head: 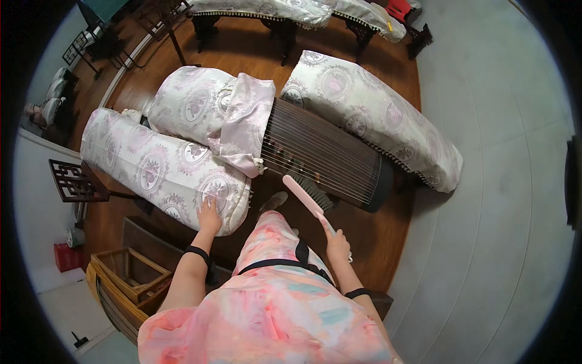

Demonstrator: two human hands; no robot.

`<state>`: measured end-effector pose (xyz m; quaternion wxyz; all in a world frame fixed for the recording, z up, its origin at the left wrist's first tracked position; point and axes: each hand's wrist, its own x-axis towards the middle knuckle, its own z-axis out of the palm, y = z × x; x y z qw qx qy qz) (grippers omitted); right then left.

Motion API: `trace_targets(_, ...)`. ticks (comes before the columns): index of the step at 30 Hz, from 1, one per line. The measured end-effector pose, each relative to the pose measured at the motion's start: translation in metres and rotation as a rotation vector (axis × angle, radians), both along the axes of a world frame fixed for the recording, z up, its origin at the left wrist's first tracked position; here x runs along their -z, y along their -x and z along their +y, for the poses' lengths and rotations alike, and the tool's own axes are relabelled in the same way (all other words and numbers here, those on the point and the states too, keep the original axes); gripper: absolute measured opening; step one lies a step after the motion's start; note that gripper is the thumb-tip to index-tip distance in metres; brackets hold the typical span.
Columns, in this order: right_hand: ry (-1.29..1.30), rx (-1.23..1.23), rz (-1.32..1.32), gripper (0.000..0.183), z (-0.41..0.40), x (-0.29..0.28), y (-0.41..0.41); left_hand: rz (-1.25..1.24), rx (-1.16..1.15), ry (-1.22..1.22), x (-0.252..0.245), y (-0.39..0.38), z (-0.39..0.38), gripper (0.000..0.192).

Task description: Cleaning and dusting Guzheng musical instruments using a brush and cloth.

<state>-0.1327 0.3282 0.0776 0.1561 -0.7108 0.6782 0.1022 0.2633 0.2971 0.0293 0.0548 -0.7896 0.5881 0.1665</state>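
A pink bed brush [303,195] with dark grey bristles is in my right hand [338,248], gripped by its handle. Its bristle side faces the near long edge of a guzheng [318,145]; whether they touch I cannot tell. Strings run along the dark wooden top of this guzheng. A floral fabric cover [191,100] is folded back over its left part, pink lining showing. My left hand [210,218] lies with fingers spread on the near end of another long instrument under a matching cover [150,168].
To the right, a third covered instrument [373,113] stands close beside the bare strings. More covered ones [273,9] line the back. A dark music stand [79,182] is at left, with a wooden stool frame [129,273] below it. A grey wall [482,182] bounds the right.
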Motion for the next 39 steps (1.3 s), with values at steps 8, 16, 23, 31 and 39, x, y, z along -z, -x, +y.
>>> trace_targets(8,-0.229,0.005,-0.171,0.069,0.007,0.022,-0.025,0.030,0.069,-0.065,-0.003,-0.011,-0.008,0.071)
trace_targets(16,-0.084,0.125,-0.174,0.062,0.033,0.017,-0.007,0.122,0.086,-0.107,-0.009,0.000,-0.042,0.056)
trace_targets(23,-0.178,0.100,-0.152,0.061,0.033,0.002,-0.003,0.145,0.194,-0.094,-0.011,0.003,-0.079,0.057)
trace_targets(31,-0.244,0.219,-0.189,0.055,0.035,-0.004,-0.009,0.411,-0.049,0.198,0.059,-0.026,-0.151,0.067)
trace_targets(39,-0.502,0.253,-0.267,0.050,0.054,-0.012,0.003,0.858,-0.643,0.246,0.093,-0.044,-0.216,0.064)
